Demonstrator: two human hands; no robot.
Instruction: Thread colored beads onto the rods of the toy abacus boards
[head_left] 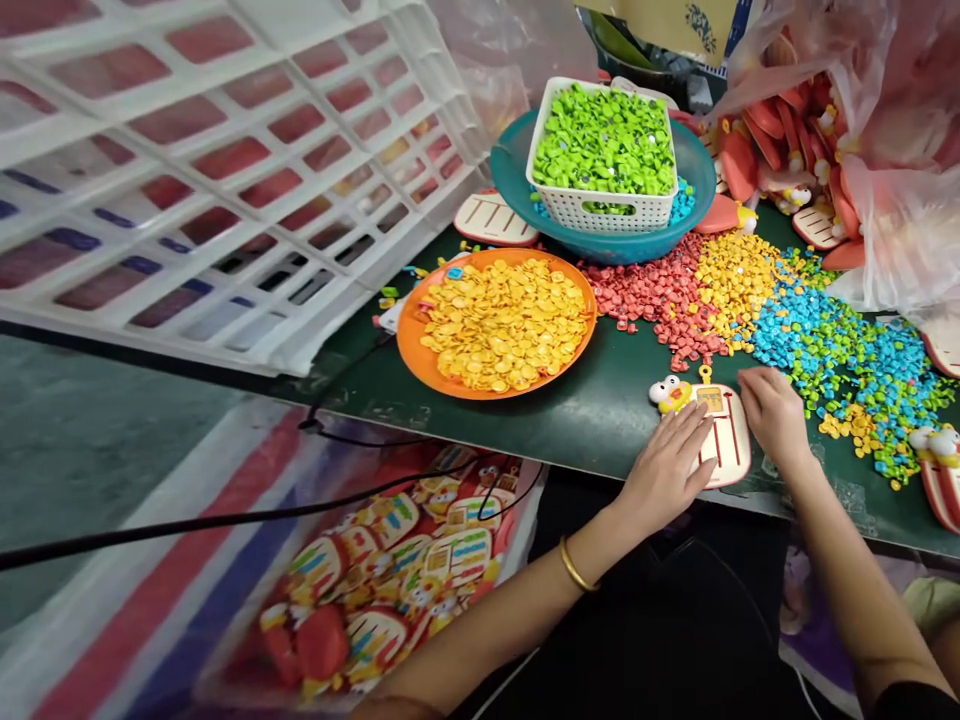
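A cream toy board with a yellow duck head lies at the front edge of the dark green table. My left hand lies flat on the board's left part, fingers stretched out. My right hand rests at the board's right edge with its fingers curled down; what they pinch, if anything, is hidden. Loose heaps of small red beads, yellow beads and blue and green beads spread just beyond the hands.
An orange plate of yellow discs sits left of the hands. A white basket of green pieces stands in a teal bowl behind. White crates tilt at left. A bag of finished toys sits below the table. Red toy parts are piled at back right.
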